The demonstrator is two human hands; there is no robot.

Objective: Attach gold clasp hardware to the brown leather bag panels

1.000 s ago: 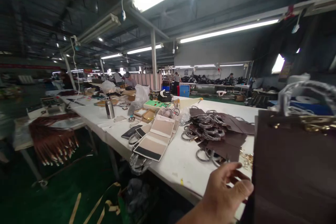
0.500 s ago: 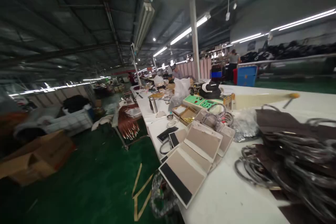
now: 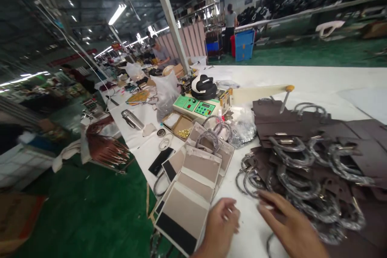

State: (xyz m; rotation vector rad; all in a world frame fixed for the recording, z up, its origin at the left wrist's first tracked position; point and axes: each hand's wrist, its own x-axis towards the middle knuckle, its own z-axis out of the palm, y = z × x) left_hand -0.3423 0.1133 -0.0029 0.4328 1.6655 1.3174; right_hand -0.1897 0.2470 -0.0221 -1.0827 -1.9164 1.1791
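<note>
Brown bag panels (image 3: 367,133) with plastic-wrapped handles (image 3: 292,160) lie heaped on a white table (image 3: 311,78) beside the right hand (image 3: 288,221), fingers parted; the left hand (image 3: 222,221), loosely curled and apparently empty, is by a beige-lined panel (image 3: 189,195). Beyond are a green-fronted control box (image 3: 193,105), steel flask (image 3: 132,119), green floor (image 3: 96,205) and a standing co-worker (image 3: 230,20).

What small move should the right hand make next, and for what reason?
Probably the right hand should pinch one of the grey, plastic-wrapped, ring-shaped handles at the left edge of the dark brown flat pieces: it is open, seemingly holding nothing, and these handles lie just ahead of it.
</note>
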